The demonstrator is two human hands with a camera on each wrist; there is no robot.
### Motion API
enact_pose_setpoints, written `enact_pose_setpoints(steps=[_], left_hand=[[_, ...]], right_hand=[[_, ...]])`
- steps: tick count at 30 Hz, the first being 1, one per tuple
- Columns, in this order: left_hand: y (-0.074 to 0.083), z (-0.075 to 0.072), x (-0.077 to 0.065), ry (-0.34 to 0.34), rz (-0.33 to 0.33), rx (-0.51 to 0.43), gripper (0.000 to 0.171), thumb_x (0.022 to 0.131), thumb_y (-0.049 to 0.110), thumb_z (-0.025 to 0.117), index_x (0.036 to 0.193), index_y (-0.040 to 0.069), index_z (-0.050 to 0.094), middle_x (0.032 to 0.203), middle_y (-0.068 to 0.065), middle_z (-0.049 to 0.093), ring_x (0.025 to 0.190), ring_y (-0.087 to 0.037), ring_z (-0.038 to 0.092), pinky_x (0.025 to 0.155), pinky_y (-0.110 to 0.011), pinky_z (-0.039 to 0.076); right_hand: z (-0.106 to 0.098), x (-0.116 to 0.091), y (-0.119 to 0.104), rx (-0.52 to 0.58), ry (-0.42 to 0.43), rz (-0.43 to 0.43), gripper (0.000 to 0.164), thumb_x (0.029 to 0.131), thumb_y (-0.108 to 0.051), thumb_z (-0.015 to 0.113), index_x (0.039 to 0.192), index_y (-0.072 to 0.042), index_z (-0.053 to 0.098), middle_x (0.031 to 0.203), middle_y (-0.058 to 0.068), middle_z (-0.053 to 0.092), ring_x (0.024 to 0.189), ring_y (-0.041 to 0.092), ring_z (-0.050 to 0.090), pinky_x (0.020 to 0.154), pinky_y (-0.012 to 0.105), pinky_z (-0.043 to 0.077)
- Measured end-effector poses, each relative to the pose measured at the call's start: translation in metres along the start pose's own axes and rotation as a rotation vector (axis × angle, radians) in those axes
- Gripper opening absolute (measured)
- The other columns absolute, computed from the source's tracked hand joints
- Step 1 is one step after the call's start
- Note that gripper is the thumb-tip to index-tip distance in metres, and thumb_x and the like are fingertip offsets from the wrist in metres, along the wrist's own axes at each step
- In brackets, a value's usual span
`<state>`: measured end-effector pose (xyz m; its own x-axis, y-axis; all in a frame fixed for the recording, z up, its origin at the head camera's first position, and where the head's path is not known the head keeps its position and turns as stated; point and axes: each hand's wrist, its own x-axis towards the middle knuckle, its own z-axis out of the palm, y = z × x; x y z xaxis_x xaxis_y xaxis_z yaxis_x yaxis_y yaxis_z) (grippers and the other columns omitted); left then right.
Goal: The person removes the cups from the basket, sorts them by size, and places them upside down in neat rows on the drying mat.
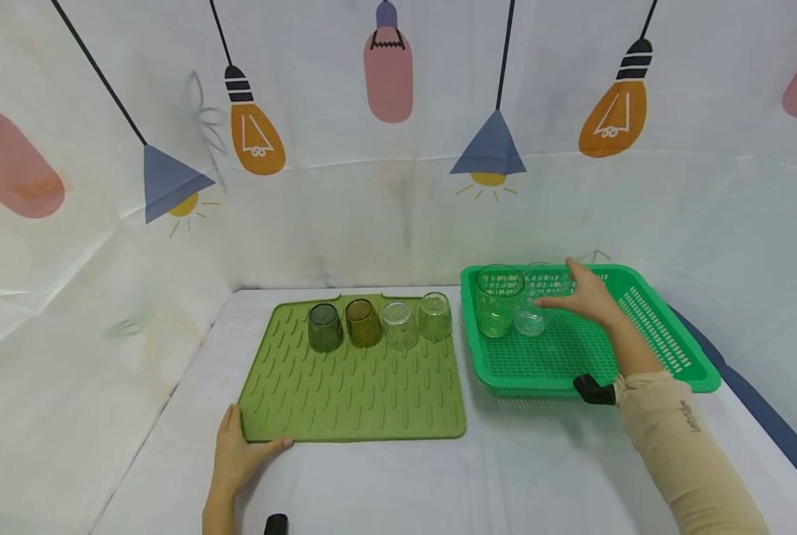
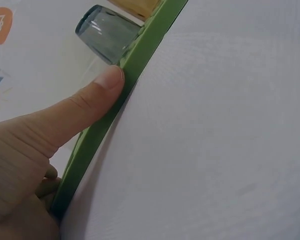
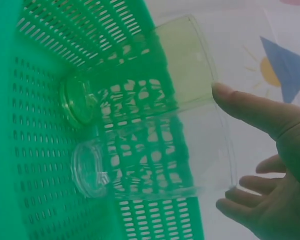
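Note:
At the front left corner of the green mat (image 1: pixel 351 394) lies my left hand (image 1: pixel 234 455). Its thumb (image 2: pixel 92 95) stretches along the mat's front edge while the other fingers are on the left side, partly hidden in the left wrist view. My right hand (image 1: pixel 587 299) reaches over the green basket (image 1: pixel 525 387), thumb and fingers spread at the rim of a tall clear glass (image 3: pixel 210 155). A tall greenish glass (image 3: pixel 187 65) stands upright beside it, to its left in the head view; the right thumb tip overlaps its rim in the right wrist view.
Along the mat's back half stand a dark grey tumbler (image 1: pixel 325 328), an amber tumbler (image 1: pixel 364 324), a clear tumbler (image 1: pixel 400 327) and a pale greenish tumbler (image 1: pixel 434 318), side by side, upside down. The white cloth backdrop (image 1: pixel 345 223) rises behind the white table (image 1: pixel 505 475).

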<state>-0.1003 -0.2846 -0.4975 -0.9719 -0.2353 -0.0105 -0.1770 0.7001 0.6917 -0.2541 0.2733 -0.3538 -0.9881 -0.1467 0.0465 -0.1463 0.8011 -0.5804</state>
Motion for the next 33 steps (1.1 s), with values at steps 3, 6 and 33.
enact_pose_setpoints(steps=[3, 6, 33], left_hand=[[0.0, 0.0, 0.0, -0.003, -0.007, -0.001, 0.124, 0.064, 0.031, 0.086, 0.142, -0.019, 0.004, 0.146, -0.042, 0.005, 0.135, -0.054, 0.009, 0.111, -0.059, 0.015], [0.0, 0.0, 0.0, -0.012, -0.012, -0.007, 0.125, 0.064, 0.031, 0.086, 0.142, -0.019, 0.002, 0.146, -0.042, 0.005, 0.134, -0.055, 0.009, 0.111, -0.06, 0.015], [-0.001, 0.001, -0.002, 0.009, 0.012, -0.031, 0.127, 0.061, 0.027, 0.089, 0.142, -0.019, 0.002, 0.146, -0.041, 0.01, 0.135, -0.052, 0.012, 0.111, -0.058, 0.016]], right_hand=[[0.002, 0.004, 0.002, 0.007, -0.013, 0.007, 0.109, 0.082, -0.038, 0.072, 0.146, 0.01, -0.002, 0.143, 0.041, 0.016, 0.128, 0.056, 0.024, 0.097, 0.068, 0.032], [0.005, 0.008, 0.004, 0.021, -0.014, 0.024, 0.109, 0.082, -0.037, 0.072, 0.145, 0.011, -0.003, 0.143, 0.042, 0.017, 0.127, 0.056, 0.025, 0.097, 0.067, 0.032], [0.012, 0.002, 0.025, 0.321, 0.05, 0.1, 0.107, 0.08, -0.03, 0.076, 0.147, 0.006, 0.001, 0.148, 0.032, 0.02, 0.134, 0.05, 0.023, 0.101, 0.062, 0.033]])
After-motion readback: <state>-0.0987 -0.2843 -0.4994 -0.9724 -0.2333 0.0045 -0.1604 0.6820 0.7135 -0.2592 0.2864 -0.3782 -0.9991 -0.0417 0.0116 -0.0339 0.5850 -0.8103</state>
